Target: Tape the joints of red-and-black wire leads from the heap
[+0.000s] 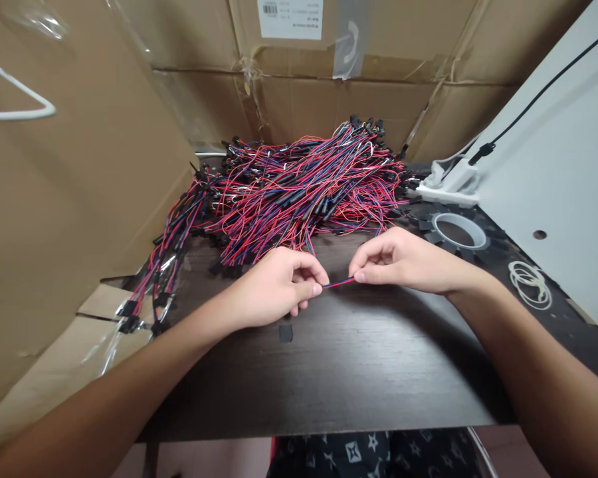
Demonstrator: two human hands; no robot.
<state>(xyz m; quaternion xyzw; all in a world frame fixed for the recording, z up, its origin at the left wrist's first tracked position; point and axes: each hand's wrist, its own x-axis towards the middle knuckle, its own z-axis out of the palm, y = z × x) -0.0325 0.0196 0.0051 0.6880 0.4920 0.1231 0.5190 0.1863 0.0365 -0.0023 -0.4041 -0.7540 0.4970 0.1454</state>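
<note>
My left hand [284, 282] and my right hand [403, 259] are both closed in a pinch over the dark wooden table [339, 372]. Between them runs a short stretch of thin red and blue wire [339, 283], held taut at each end by thumb and forefinger. Just behind the hands lies a big heap of red, blue and black wires with black connectors [303, 186]. A strand of the same wires [167, 265] trails down the table's left side. A small black piece [286, 333] lies on the table below my left hand.
Cardboard boxes [70, 199] wall in the left and the back. At the right stand a white panel [563, 172], a white power strip [448, 186] with cables, a tape ring [458, 229] and several rubber bands [531, 282].
</note>
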